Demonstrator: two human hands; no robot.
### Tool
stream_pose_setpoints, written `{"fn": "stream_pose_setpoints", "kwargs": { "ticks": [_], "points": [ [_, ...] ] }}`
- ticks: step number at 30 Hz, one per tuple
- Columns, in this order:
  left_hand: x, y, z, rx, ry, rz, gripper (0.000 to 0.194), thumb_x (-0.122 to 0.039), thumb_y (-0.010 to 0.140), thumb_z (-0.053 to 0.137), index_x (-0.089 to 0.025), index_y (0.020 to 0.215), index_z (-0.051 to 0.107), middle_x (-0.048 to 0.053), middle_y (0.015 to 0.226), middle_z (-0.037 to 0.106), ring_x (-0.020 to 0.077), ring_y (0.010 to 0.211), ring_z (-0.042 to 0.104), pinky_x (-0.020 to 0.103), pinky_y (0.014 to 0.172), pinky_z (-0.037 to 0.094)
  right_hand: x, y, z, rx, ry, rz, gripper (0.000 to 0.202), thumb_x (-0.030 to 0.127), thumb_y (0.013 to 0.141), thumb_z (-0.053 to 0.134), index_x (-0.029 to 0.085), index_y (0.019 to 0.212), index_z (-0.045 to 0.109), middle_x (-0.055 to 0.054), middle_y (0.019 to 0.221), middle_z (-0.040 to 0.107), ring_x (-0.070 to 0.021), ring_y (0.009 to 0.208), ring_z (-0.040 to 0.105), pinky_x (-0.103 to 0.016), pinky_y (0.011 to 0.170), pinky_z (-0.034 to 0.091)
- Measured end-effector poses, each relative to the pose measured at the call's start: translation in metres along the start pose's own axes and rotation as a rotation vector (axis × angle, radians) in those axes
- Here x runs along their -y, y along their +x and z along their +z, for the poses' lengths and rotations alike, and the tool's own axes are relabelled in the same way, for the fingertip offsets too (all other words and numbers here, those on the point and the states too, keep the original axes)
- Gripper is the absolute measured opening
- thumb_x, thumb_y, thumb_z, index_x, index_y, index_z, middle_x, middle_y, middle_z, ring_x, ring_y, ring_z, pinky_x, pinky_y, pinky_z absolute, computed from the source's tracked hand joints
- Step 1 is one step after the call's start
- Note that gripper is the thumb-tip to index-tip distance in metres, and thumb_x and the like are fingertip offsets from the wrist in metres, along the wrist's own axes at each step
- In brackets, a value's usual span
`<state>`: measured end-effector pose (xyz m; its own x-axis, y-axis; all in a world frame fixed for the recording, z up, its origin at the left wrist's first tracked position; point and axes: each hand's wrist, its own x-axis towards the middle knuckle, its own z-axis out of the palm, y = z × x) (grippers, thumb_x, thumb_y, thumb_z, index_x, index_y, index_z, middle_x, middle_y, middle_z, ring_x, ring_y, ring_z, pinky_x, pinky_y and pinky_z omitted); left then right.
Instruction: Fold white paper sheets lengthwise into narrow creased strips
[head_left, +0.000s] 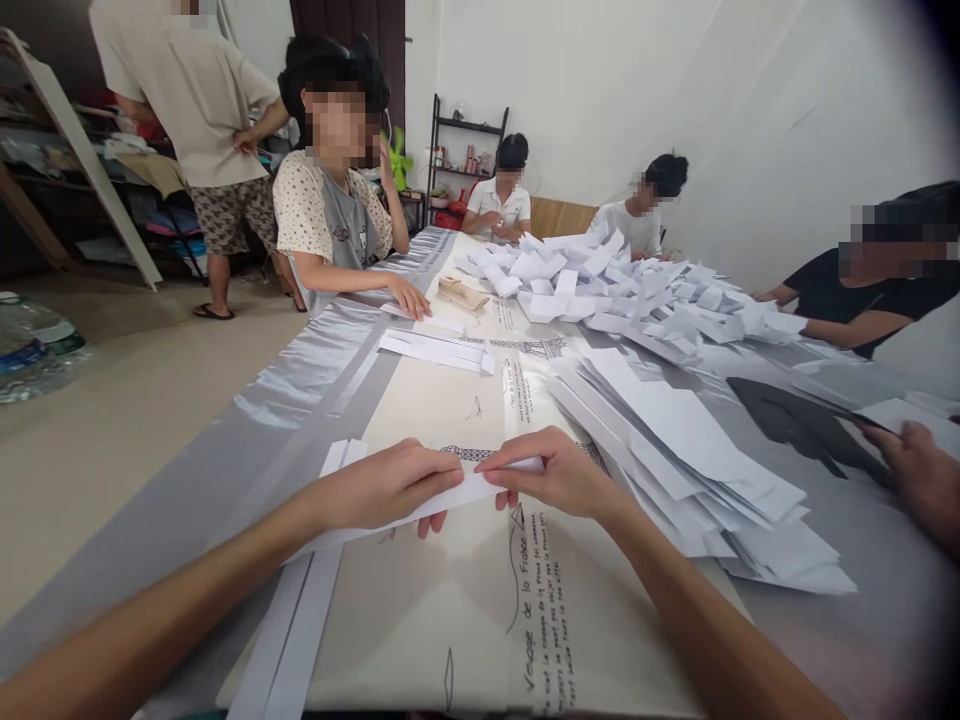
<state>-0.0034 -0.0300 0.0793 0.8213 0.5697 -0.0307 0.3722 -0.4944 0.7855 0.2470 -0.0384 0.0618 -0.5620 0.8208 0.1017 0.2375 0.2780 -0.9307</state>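
Observation:
Both of my hands grip one narrow strip of white paper (390, 522) above the table, near the middle of the view. My left hand (397, 482) pinches it between thumb and fingers, with fingertips showing underneath. Close beside it, my right hand (551, 470) pinches the strip's right part, thumb and forefinger on its upper edge. Under my left forearm lies a long folded paper strip (281, 635) on the printed tablecloth (442, 620). To the right of my right hand a fanned stack of white paper sheets (675, 450) rests on the table.
A large heap of folded white papers (600, 280) covers the table's far right. Farther along lie another folded strip (431, 352) and a tan object (461, 293). Several people sit around the table; one person (202, 130) stands at left. Someone's hand (919, 465) holds paper at right.

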Motion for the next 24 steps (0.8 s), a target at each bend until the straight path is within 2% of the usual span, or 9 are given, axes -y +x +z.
{"fn": "stream_pose_setpoints", "kwargs": {
  "ticks": [3,6,10,14,18,21,24],
  "points": [
    [0.001,0.000,0.001,-0.057,0.030,0.032,0.038,-0.033,0.105,0.038,-0.018,0.082,0.063,0.000,0.066,0.070,0.0119,0.060,0.064,0.021,0.063,0.045,0.001,0.001,0.000,-0.027,0.006,0.025,0.020,0.033,0.086,0.076,0.025,0.103,0.079,-0.003,0.082,0.077,-0.0155,0.066,0.072,-0.028,0.062,0.060],
    [0.001,0.000,0.001,-0.091,0.012,-0.008,0.037,-0.034,0.104,0.043,-0.017,0.081,0.066,0.000,0.069,0.071,0.0103,0.054,0.059,0.021,0.054,0.039,0.001,0.002,0.002,-0.040,0.025,0.030,0.012,0.033,0.086,0.075,0.024,0.092,0.081,-0.003,0.077,0.077,-0.0164,0.066,0.073,-0.028,0.061,0.060],
    [0.000,0.000,0.003,-0.097,-0.086,-0.037,0.033,-0.036,0.103,0.046,-0.018,0.091,0.070,0.000,0.075,0.073,0.0105,0.056,0.060,0.021,0.050,0.035,0.003,0.001,0.006,-0.063,-0.018,-0.004,0.010,0.032,0.087,0.074,0.026,0.090,0.082,-0.001,0.076,0.078,-0.0151,0.065,0.072,-0.028,0.064,0.061],
    [0.000,0.001,0.005,-0.134,-0.102,-0.025,0.036,-0.036,0.103,0.046,-0.017,0.084,0.070,0.001,0.074,0.072,0.0123,0.063,0.067,0.020,0.053,0.039,0.003,0.002,0.004,-0.060,0.014,0.009,0.012,0.034,0.087,0.074,0.025,0.090,0.081,-0.002,0.079,0.078,-0.0165,0.067,0.074,-0.028,0.065,0.062],
    [-0.001,0.002,0.004,-0.179,-0.042,-0.032,0.037,-0.038,0.102,0.047,-0.017,0.077,0.065,0.000,0.070,0.072,0.0106,0.056,0.063,0.020,0.049,0.035,-0.001,0.003,-0.003,-0.018,0.136,0.052,0.020,0.038,0.086,0.075,0.020,0.094,0.081,-0.006,0.086,0.078,-0.0219,0.077,0.078,-0.030,0.066,0.065],
    [0.000,0.001,0.002,-0.114,-0.054,-0.058,0.040,-0.042,0.103,0.044,-0.018,0.075,0.059,0.000,0.071,0.071,0.0111,0.055,0.063,0.020,0.050,0.039,-0.006,0.003,-0.008,-0.002,0.153,0.092,0.025,0.041,0.087,0.073,0.019,0.097,0.080,-0.007,0.086,0.078,-0.0230,0.078,0.078,-0.031,0.065,0.065],
    [0.004,-0.003,-0.004,0.034,-0.167,-0.115,0.037,-0.051,0.102,0.043,-0.020,0.088,0.057,0.000,0.072,0.068,0.0133,0.052,0.065,0.022,0.051,0.046,-0.011,0.002,-0.016,-0.054,0.128,0.106,0.027,0.041,0.087,0.072,0.018,0.097,0.079,-0.008,0.082,0.078,-0.0218,0.074,0.077,-0.032,0.065,0.064]
  ]
}}
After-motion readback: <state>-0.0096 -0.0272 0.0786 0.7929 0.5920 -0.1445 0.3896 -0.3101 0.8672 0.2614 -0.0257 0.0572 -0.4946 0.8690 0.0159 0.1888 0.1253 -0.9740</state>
